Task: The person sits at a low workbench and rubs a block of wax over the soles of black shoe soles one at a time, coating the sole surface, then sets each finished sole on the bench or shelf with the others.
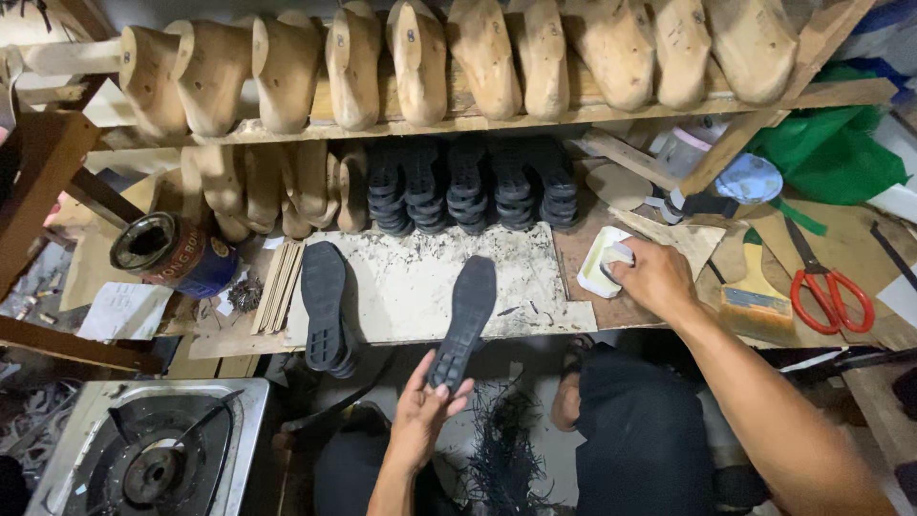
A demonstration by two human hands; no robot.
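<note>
- The left hand (420, 411) pinches the heel end of a black rubber sole (465, 320), whose toe rests on the counter (420, 287); held so lightly, it could tip off the edge.
- Right of the sole, the right hand (654, 277) has its grip pressed onto a small white tray (597, 263); a hard push could slide it.
- Scissors (829, 287) lie further right, well apart.

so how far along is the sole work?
Done, apparently: trimmings on the white board.
In hand: left hand holds a black sole; right hand is at a white dish.
Left: another black sole on the board and a row of soles behind.
</note>
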